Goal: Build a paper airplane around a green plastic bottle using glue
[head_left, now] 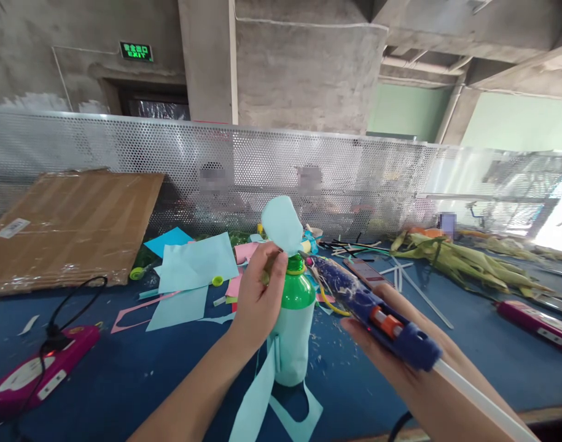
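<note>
See brown cardboard [78,227] at left, tilted in front of a perforated metal panel [183,147]; nearer on the blue worktop [124,374], find a magenta power strip [80,339] with a black plug [56,339] in it. Spot another magenta strip [534,322] at far right, below dry husk-like leaves [465,264]. Notice a partly covered phone [364,270] and, high on the concrete wall [87,27], a green-lit exit sign [136,51]

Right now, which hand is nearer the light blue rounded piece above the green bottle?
Left. The left hand is at the lower edge of the rounded piece; the right hand is farther right, holding a blue glue gun.
</note>
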Motion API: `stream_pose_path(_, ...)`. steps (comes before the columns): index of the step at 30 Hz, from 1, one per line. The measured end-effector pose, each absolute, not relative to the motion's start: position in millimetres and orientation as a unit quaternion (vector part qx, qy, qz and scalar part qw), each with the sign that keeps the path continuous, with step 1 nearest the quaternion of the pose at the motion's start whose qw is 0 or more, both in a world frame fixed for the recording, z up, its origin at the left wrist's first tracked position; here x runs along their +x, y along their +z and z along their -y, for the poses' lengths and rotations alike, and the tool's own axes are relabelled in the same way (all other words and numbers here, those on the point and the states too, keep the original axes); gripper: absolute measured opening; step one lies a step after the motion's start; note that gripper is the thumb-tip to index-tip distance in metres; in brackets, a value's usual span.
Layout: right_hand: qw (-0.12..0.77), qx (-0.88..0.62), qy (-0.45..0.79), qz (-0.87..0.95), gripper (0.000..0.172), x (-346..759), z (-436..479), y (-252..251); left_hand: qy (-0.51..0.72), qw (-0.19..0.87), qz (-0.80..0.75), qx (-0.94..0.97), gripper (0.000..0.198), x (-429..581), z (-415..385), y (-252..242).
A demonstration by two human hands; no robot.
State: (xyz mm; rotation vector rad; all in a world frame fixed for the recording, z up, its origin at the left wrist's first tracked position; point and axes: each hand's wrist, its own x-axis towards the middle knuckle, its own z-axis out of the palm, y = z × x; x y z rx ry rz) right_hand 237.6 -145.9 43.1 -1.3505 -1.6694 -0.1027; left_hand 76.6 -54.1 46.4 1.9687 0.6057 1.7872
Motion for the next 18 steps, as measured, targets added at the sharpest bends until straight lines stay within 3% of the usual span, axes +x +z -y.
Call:
stream_pose_path(9, 0.5, -0.568, -0.004, 0.654, 0.022, 241, 150, 39, 0.644, 0.224, -0.216, 0.698, 0.019, 77, 52, 44)
stream_pose_path(13, 0.523, -0.571, 0.096, 0.625, 0.039, 255, 153, 33, 0.642, 0.254, -0.218, 0.69, 0.019, 77, 51, 42)
stream_pose_path(18, 0.585, -0.517, 0.241, 0.576, 0.029, 286, 143, 9, 0.636, 0.258, -0.225, 0.691, 0.018, 75, 49, 41)
